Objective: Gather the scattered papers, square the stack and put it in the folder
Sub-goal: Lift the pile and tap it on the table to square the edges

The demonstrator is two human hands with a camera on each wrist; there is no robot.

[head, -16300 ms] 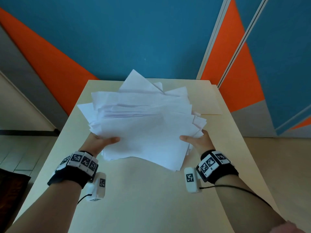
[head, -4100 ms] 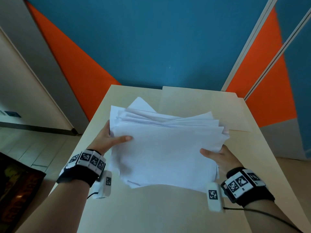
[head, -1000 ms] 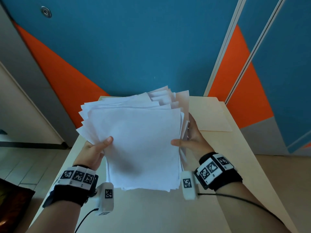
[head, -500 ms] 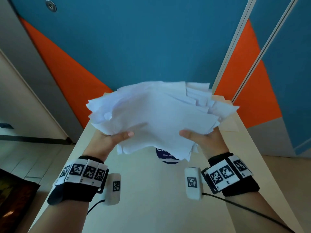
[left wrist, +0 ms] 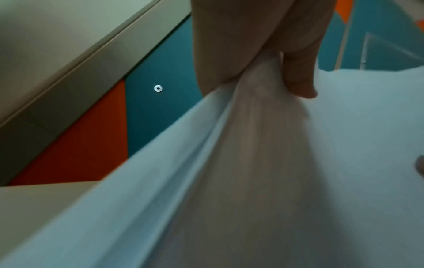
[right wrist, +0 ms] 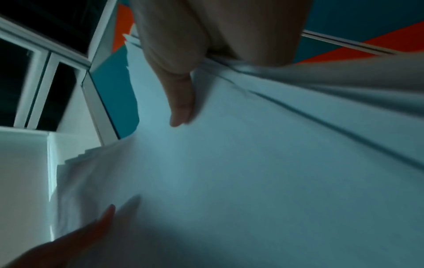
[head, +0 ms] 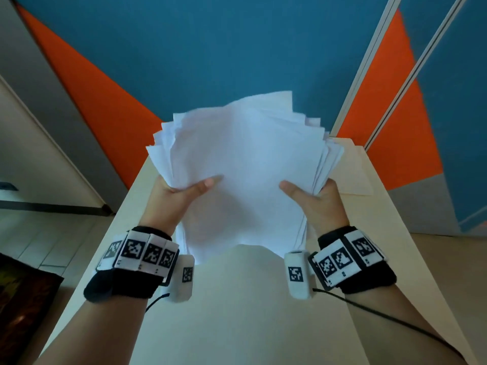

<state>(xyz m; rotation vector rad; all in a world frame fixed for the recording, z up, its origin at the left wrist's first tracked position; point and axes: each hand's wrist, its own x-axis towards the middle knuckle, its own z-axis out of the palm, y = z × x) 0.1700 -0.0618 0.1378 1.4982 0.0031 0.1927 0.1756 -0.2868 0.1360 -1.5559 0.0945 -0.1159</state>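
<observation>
A thick, uneven stack of white papers [head: 245, 167] stands nearly upright over the pale table [head: 237, 312], its bottom edge down near the tabletop. My left hand [head: 181, 192] grips its left edge, thumb on the front sheet and fingers behind. My right hand [head: 311, 198] grips the right edge the same way. Sheet edges fan out at the top and both sides. The left wrist view shows the thumb [left wrist: 298, 72] pressed on the papers [left wrist: 229, 181]; the right wrist view shows the right thumb [right wrist: 181, 101] on the front sheet [right wrist: 252, 163]. The cream folder [head: 350, 177] lies flat at the table's far right, partly hidden.
A blue and orange wall [head: 210, 48] rises just behind the table's far end. Floor drops away off the table's left edge [head: 87, 259] and right edge [head: 421, 259]. A cable [head: 382, 314] trails from my right wristband.
Half a second ago the stack drooped forward, lifted off the table. It now stands upright, with both hands gripping its sides.
</observation>
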